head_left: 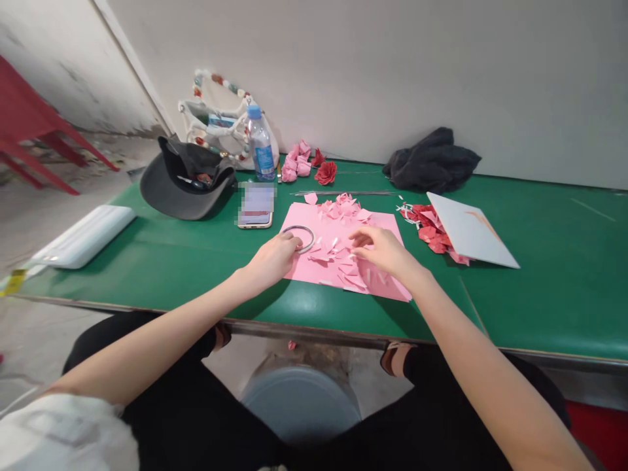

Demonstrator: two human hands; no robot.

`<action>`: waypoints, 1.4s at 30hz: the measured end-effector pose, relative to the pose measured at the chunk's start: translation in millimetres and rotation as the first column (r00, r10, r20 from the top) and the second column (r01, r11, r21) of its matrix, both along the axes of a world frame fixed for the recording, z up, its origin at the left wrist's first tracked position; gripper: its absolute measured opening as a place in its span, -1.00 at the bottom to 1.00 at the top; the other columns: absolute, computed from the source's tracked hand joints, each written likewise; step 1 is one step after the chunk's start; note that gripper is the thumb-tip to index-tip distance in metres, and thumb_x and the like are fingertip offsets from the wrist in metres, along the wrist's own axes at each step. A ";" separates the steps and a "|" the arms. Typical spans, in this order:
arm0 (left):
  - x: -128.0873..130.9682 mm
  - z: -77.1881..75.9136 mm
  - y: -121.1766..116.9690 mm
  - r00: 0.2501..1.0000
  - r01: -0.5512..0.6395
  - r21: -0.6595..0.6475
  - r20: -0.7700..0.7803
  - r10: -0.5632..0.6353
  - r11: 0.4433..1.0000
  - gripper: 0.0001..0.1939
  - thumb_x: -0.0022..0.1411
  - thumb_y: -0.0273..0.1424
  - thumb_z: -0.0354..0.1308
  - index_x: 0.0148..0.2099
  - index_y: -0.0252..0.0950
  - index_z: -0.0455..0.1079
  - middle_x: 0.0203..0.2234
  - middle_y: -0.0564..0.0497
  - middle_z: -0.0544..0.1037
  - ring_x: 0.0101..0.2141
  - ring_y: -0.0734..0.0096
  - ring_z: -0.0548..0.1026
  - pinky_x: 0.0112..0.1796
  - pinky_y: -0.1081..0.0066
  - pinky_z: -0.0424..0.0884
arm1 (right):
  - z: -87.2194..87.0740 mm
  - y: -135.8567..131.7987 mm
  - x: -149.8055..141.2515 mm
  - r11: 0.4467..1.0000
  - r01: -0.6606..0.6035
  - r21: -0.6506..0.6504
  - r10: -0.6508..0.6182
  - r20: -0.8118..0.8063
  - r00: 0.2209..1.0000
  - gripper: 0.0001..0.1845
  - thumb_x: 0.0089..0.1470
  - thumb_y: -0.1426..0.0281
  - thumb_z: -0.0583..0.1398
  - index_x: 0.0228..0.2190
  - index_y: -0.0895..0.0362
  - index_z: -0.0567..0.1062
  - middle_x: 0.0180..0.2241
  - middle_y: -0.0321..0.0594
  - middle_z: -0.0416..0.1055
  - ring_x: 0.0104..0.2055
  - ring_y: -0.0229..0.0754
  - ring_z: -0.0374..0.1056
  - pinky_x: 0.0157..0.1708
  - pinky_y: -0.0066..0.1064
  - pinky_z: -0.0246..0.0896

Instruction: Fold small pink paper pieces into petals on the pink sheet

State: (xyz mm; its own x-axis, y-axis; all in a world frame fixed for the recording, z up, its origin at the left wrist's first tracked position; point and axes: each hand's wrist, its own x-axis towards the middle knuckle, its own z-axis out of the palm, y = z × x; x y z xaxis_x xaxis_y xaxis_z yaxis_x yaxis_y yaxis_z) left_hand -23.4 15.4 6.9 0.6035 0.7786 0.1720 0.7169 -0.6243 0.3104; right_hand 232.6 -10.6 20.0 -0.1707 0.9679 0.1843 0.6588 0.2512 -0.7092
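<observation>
Left fingers [293, 243] grip a metal ring [300, 227] by the pink sheet's [307, 269] edge; right fingers [366, 237] spread over scraps [333, 252].

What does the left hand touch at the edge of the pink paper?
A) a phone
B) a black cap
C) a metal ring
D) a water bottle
C. The fingers of the left hand are on the metal ring, which lies at the edge of the pink paper.
</observation>
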 end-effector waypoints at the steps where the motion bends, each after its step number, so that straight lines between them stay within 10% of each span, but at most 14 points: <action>1: 1.2 0.5 0.4 1.000 -0.012 0.010 0.022 0.012 1.000 -0.75 0.20 -0.52 -0.05 -0.18 -0.39 0.44 -0.29 -0.19 0.47 -0.24 0.16 0.45 -0.21 0.27 0.35 | 0.3 -0.3 -1.6 0.998 0.015 0.054 -0.016 0.025 1.000 -0.77 -0.12 0.59 0.22 -0.35 0.13 0.51 -0.38 -0.18 0.50 -0.30 -0.12 0.43 -0.19 -0.16 0.35; 7: 10.0 14.6 -4.5 0.891 0.027 -0.196 0.450 0.066 0.980 -0.75 0.23 -0.33 0.02 -0.15 -0.37 0.42 -0.25 -0.14 0.49 -0.28 0.29 0.46 -0.22 0.34 0.39 | 17.2 -18.7 -30.8 0.952 -0.057 0.301 0.093 -0.108 0.990 -0.65 0.10 0.52 0.10 -0.06 0.06 0.40 -0.13 -0.17 0.47 -0.13 -0.14 0.43 -0.06 -0.17 0.33; 13: 16.5 26.5 -16.7 0.677 0.309 -0.449 0.723 0.137 0.839 -0.68 0.18 -0.25 0.14 -0.11 -0.38 0.41 -0.29 -0.11 0.54 -0.30 0.32 0.51 -0.21 0.32 0.43 | 17.3 -35.4 -59.1 0.893 -0.161 0.420 0.172 0.012 0.985 -0.57 0.18 0.50 0.04 0.07 0.04 0.30 0.04 -0.15 0.38 0.10 -0.09 0.29 0.12 -0.13 0.20; 32: 20.1 30.7 -27.9 0.820 0.140 -0.309 0.568 0.065 0.941 -0.77 0.21 -0.33 0.09 -0.22 -0.35 0.50 -0.34 -0.06 0.60 -0.34 0.36 0.51 -0.30 0.44 0.37 | 4.6 -35.4 -72.3 0.927 0.092 0.364 0.008 -0.262 0.965 -0.67 0.06 0.61 0.08 -0.15 0.04 0.26 -0.41 -0.33 0.37 -0.25 -0.21 0.38 -0.16 -0.29 0.29; 39: 13.1 26.4 -15.2 0.783 0.114 -0.222 0.620 0.050 0.968 -0.78 0.18 -0.34 0.11 -0.24 -0.35 0.52 -0.35 -0.07 0.60 -0.34 0.33 0.51 -0.27 0.41 0.39 | 5.5 -44.8 -73.0 0.769 -0.137 0.625 0.091 0.105 0.990 -0.80 0.15 0.62 -0.03 -0.34 0.08 0.25 -0.35 -0.21 0.35 -0.26 -0.16 0.28 -0.22 -0.26 0.22; 42: 3.4 28.2 1.6 0.697 -0.078 -0.186 0.692 0.187 0.979 -0.74 0.17 -0.29 0.12 -0.24 -0.37 0.52 -0.41 -0.07 0.59 -0.41 0.36 0.50 -0.35 0.43 0.40 | 11.4 -50.0 -72.0 0.704 -0.248 0.665 0.170 0.180 0.969 -0.76 0.13 0.65 -0.05 -0.35 0.07 0.24 -0.34 -0.20 0.36 -0.25 -0.16 0.28 -0.21 -0.24 0.22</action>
State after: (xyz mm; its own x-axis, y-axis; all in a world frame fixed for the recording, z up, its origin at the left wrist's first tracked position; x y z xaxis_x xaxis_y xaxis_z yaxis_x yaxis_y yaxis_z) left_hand -20.0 17.0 35.1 0.2372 0.8885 0.3928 0.3271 -0.4538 0.8289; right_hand 160.5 -60.6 31.4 -0.4077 0.5257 0.7466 0.5857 0.7779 -0.2279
